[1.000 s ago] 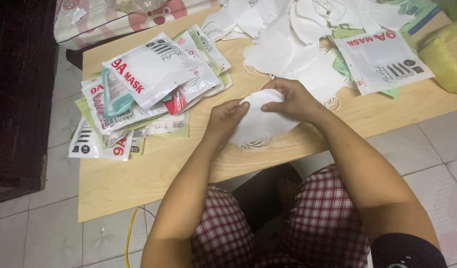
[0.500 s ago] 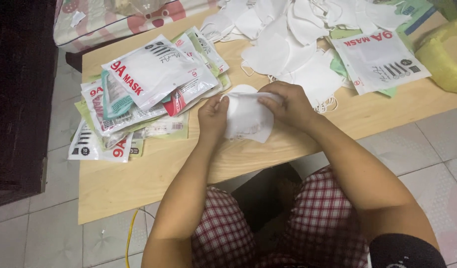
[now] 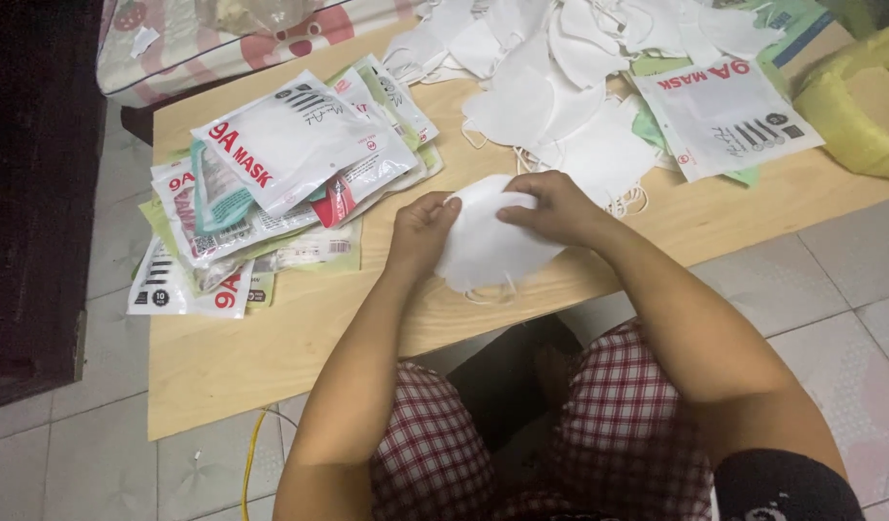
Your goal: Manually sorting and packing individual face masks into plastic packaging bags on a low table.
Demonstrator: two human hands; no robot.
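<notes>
- the left hand (image 3: 420, 232) and the right hand (image 3: 558, 207) hold one white face mask (image 3: 485, 246) between them, just above the near edge of the desk (image 3: 271, 357), at about the centre of the view.
- left grip: fingers closed on the mask's left edge, thumb on top.
- right grip: fingertips pinch the mask's upper right edge; its ear loops (image 3: 488, 292) hang below, toward 6 o'clock.
- at 10 o'clock from the hands lies a stack of flat mask packets (image 3: 280, 164), white with red print and some green-edged; they overlap, so the exact count cannot be told, roughly ten. whether each is filled cannot be told.
- at 2 o'clock lies one more packet (image 3: 724, 111), flat and on its own, resting on green ones.
- at 12 to 1 o'clock a heap of loose white masks (image 3: 560, 87) spreads over the desk; too tangled to count.
- at 3 o'clock, at the desk's far right, a yellow bag (image 3: 854, 111); its contents are hidden.
- checked red shorts (image 3: 608, 425) show below the desk.
</notes>
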